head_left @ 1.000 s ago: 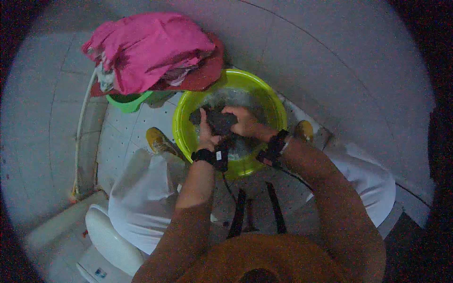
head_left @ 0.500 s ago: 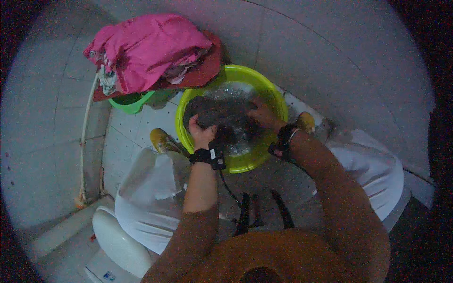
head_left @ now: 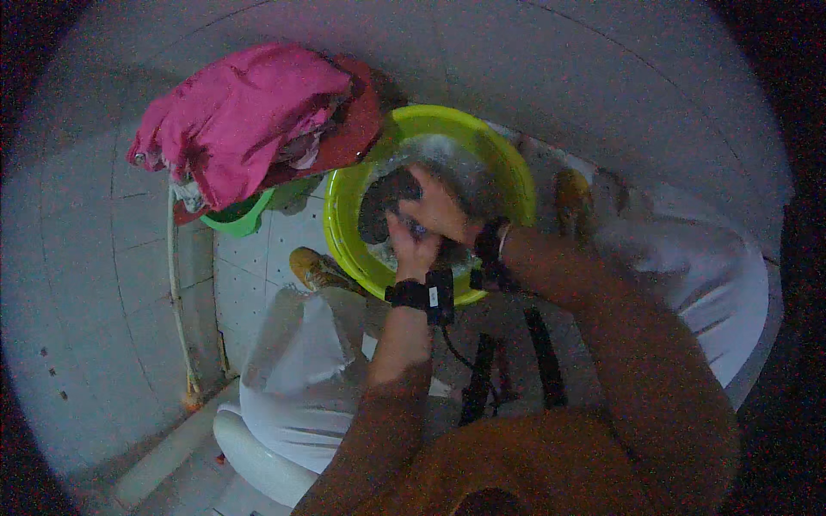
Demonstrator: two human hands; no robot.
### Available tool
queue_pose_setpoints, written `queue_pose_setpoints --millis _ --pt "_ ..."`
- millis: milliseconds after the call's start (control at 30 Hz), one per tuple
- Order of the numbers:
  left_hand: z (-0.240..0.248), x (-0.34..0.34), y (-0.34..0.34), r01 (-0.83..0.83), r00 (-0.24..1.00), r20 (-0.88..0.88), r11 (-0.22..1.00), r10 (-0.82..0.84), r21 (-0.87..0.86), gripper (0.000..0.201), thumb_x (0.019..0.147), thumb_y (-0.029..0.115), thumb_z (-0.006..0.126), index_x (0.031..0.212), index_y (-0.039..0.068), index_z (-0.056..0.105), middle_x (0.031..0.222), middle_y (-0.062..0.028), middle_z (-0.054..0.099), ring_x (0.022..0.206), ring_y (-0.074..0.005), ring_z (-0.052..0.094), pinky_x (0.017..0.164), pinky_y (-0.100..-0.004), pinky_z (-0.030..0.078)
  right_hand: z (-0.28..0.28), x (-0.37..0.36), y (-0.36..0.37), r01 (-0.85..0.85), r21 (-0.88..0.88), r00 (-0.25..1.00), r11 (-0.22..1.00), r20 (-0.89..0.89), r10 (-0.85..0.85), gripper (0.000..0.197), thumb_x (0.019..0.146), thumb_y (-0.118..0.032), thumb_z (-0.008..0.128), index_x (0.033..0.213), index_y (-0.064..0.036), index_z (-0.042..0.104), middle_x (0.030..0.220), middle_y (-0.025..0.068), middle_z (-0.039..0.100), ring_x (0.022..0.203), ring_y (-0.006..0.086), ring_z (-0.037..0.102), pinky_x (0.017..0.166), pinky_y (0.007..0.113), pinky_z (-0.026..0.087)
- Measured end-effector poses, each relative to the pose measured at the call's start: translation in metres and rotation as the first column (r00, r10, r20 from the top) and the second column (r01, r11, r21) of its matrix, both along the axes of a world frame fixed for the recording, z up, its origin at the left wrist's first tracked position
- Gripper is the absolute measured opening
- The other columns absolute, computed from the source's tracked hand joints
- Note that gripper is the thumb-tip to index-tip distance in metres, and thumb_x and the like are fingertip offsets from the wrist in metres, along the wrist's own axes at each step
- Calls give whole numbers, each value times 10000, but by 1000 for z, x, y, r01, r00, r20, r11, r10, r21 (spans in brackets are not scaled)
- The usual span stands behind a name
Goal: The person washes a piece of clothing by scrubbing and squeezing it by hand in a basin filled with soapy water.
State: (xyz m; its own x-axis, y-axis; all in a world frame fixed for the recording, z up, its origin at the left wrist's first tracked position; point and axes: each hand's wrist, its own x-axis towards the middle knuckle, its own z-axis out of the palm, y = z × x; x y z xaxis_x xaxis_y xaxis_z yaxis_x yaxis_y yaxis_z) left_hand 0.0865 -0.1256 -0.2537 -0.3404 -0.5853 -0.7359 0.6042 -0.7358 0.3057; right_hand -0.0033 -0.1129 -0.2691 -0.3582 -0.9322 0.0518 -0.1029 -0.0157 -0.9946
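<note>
A dark wet cloth (head_left: 377, 205) lies bunched in a yellow-green basin (head_left: 344, 249) that holds sudsy water (head_left: 482, 182). My left hand (head_left: 415, 248) is closed on the near part of the cloth. Just beyond and to its right, my right hand (head_left: 443, 209) grips the same cloth, its fingers close against the left hand. Some of the fingers and the cloth between the palms are hidden. Each wrist wears a black strap with a small device.
At the far left, a pink garment (head_left: 245, 112) lies heaped on a red board (head_left: 361, 107) above a green basin (head_left: 237, 219). A pale pipe (head_left: 175, 284) runs along the left wall. My yellow shoes (head_left: 318, 268) flank the basin, and a white rounded seat (head_left: 258, 456) is at lower left.
My hands have come together; the right has moved left toward the left hand. The cloth, spread wide across the basin before, is now bunched at its left. The view has shifted slightly.
</note>
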Motion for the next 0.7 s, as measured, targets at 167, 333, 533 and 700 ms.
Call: queue_pose_setpoints --millis 167,333,533,700 --pt "11 -14 -4 36 995 90 998 -40 43 333 847 329 403 1080 103 477 1069 -65 504 1011 -227 456 935 -391 316 0 -21 -14 128 214 985 968 87 -149 462 664 -81 579 1106 -51 447 1043 145 516 981 251 500 865 314 381" --pt "-34 36 -12 155 987 108 847 -116 -509 445 795 350 453 1162 108 391 1180 -72 407 1111 -224 375 930 -408 323 42 8 6 -304 -190 857 933 -483 181 435 658 -228 632 1048 -84 504 1109 134 480 1071 302 427 918 367 330" --pt "7 -8 -8 81 990 116 996 -77 -25 372 842 355 389 1106 102 458 1117 -75 471 1026 -230 453 890 -368 372 29 -19 -11 79 191 985 978 -166 -47 418 689 -315 630 984 -36 529 1062 167 504 968 307 494 835 362 393" --pt "26 -11 -6 84 986 152 988 -64 -129 363 792 358 441 1030 91 498 1058 -67 511 973 -228 483 856 -389 383 28 -16 -11 141 143 989 980 13 -144 330 670 -219 617 930 -27 551 945 170 533 916 327 497 826 401 383"
